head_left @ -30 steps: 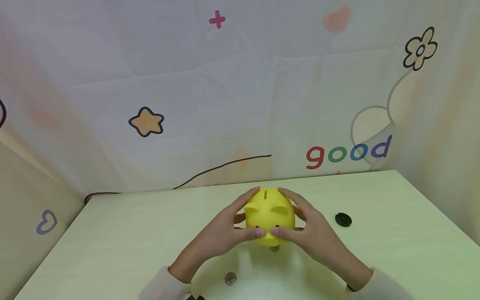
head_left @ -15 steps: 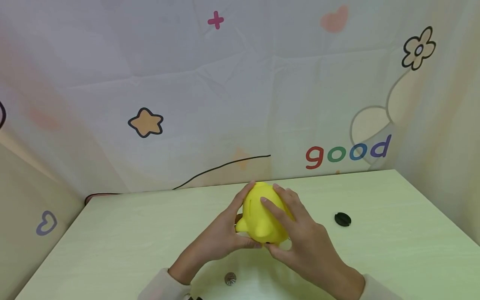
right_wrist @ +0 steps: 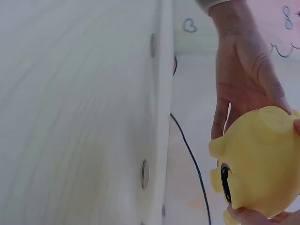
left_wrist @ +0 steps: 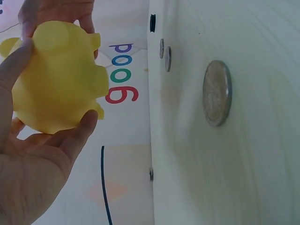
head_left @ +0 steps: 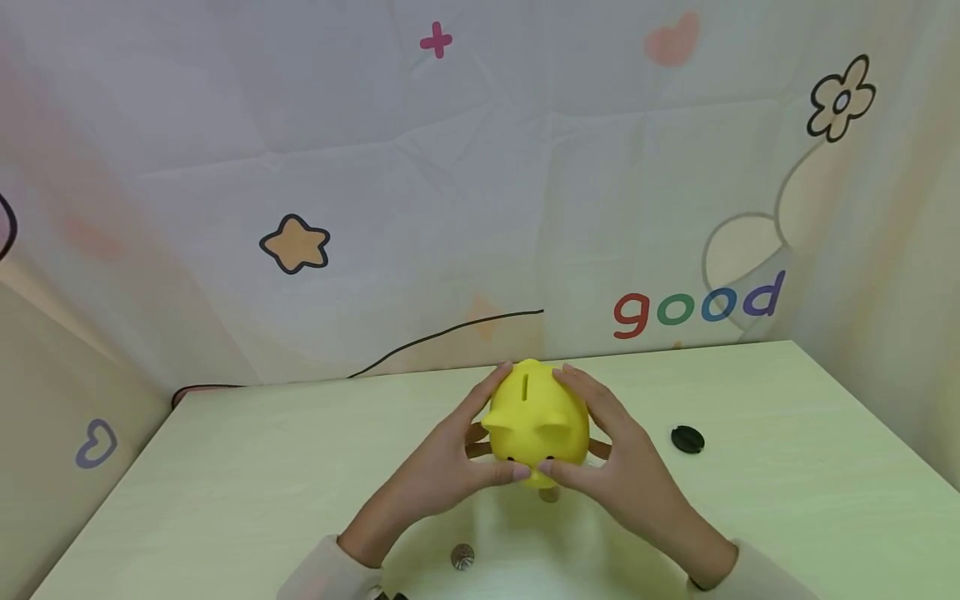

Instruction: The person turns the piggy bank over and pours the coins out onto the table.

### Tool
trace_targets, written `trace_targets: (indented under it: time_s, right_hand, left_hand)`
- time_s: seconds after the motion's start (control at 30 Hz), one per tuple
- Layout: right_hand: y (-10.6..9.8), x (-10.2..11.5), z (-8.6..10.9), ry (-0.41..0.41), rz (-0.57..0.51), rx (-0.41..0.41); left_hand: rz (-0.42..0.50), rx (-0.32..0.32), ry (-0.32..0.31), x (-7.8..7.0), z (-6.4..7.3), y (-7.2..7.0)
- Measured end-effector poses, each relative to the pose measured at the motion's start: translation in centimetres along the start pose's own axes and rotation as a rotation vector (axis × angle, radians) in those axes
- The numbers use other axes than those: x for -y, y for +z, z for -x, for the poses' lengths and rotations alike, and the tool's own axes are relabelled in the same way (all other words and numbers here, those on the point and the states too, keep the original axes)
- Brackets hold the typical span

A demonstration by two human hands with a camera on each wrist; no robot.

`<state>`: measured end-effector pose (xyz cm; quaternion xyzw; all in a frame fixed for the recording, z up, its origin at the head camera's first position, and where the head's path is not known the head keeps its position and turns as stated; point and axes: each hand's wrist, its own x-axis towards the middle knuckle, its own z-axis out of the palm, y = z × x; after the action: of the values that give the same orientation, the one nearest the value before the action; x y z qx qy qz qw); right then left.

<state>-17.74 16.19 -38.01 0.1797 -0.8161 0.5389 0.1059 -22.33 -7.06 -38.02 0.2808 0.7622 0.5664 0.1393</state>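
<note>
A yellow piggy bank (head_left: 536, 417) is held up off the table between both hands, its coin slot on top and its face toward me. My left hand (head_left: 442, 471) grips its left side, thumb at the snout and fingers round the back. On the other side my right hand (head_left: 633, 467) grips it likewise. In the right wrist view a dark round spot (right_wrist: 226, 183) shows on the underside of the piggy bank (right_wrist: 267, 159); whether it is a hole or a plug I cannot tell. A coin (head_left: 549, 494) lies below the bank, and another coin (head_left: 462, 557) lies nearer me.
A black oval piece (head_left: 687, 439), like a stopper, lies on the pale table (head_left: 795, 500) to the right. In the left wrist view a large coin (left_wrist: 217, 93) and smaller-looking coins (left_wrist: 168, 59) lie on the tabletop. A printed cloth (head_left: 420, 208) hangs behind the table.
Half a second ago the bank was turned with its slot to the left and my right index finger on top. Now it is turned back face-on, right fingers round its side.
</note>
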Motion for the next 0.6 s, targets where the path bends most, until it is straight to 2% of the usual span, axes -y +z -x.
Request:
trace_targets:
  time_s: [0.13,0.27,0.43,0.6]
  right_hand:
    - [-0.61,0.00,-0.61,0.231,-0.282,0.047]
    - [-0.96,-0.23,-1.00,0.354,-0.486,0.059]
    - [-1.04,-0.59,-1.14,0.437,-0.644,0.059]
    - [-0.99,-0.88,-1.09,0.452,-0.675,0.065]
  left_hand:
    - [0.010,-0.041,-0.003,-0.21,-0.19,0.14]
    - [0.003,-0.079,-0.007,-0.56,-0.39,0.38]
    - [-0.003,-0.108,0.004,-0.79,-0.50,0.70]
    - [-0.010,-0.115,0.009,-0.77,-0.55,0.76]
